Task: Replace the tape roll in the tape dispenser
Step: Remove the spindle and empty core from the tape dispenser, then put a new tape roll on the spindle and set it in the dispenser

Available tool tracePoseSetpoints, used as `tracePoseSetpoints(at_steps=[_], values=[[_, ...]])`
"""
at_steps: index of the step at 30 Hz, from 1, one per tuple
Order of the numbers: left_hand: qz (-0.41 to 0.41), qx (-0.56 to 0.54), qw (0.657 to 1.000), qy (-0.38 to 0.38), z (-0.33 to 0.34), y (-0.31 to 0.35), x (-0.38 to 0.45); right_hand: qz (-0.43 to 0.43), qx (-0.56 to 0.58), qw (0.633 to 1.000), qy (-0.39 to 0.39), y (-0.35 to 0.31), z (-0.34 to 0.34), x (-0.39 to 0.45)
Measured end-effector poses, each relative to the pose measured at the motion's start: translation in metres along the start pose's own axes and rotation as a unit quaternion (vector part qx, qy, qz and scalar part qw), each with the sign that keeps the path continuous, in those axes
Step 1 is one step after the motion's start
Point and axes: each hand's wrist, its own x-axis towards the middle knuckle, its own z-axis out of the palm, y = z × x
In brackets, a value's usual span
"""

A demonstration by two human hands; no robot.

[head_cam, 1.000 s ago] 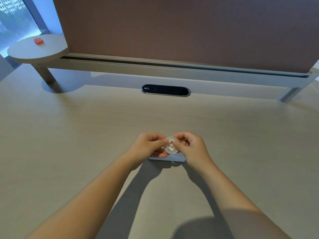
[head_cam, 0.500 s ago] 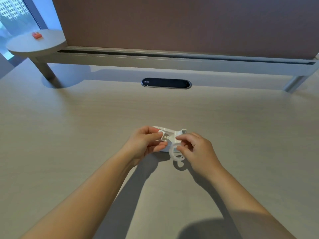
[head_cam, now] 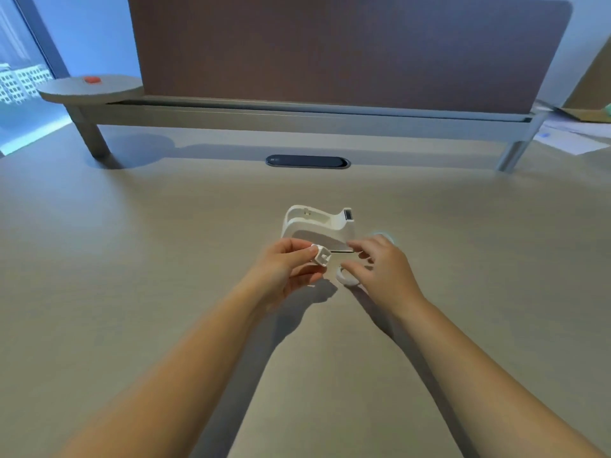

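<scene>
Old roll out, hub in hand, new roll not yet fitted.

Worktop (head_cam: 165, 292) carries the white tape dispenser (head_cam: 319, 226), upright, cradle empty, cutter end to the right. Left hand (head_cam: 287, 266), near side of the dispenser: fingers (head_cam: 299, 251) clamped on the small white hub (head_cam: 321, 255), held clear of the surface. Right hand (head_cam: 380, 262): fingers apart and curled, hovering over a white ring (head_cam: 345, 277) that lies flat just right of the hub; looks like the spent core. A faint clear tape roll (head_cam: 383, 235) shows past that hand, right of the dispenser; probably the fresh one. Done: core off the hub. Left: load the new roll on the hub, seat it, thread the tape. Versus half a second ago: the ring has left the right hand and now sits on the worktop, and the dispenser is fully exposed.
</scene>
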Motion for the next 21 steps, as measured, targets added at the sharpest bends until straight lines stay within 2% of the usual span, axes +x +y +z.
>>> tracePoseSetpoints(at_steps=[3,7,12,15,18,21], values=[[0.008,0.03,0.999,-0.008,0.004,0.001,-0.007,-0.03,0.073,0.997,-0.001,-0.025,-0.007,-0.011],[0.024,0.059,0.998,-0.029,0.013,0.0,-0.011,-0.05,0.07,0.996,-0.003,-0.034,-0.008,-0.025],[0.011,0.053,0.998,-0.026,0.028,-0.004,-0.01,-0.025,0.064,0.997,0.028,-0.018,-0.021,-0.032],[0.03,0.123,0.992,0.011,0.042,-0.008,0.0,0.031,0.069,0.994,0.075,0.008,-0.036,-0.033],[0.078,0.24,0.967,0.036,0.062,-0.015,0.018,0.076,0.077,0.989,0.103,0.039,-0.051,-0.03],[0.147,0.418,0.894,0.069,0.081,-0.02,0.042,0.106,0.095,0.983,0.112,0.061,-0.063,-0.028]])
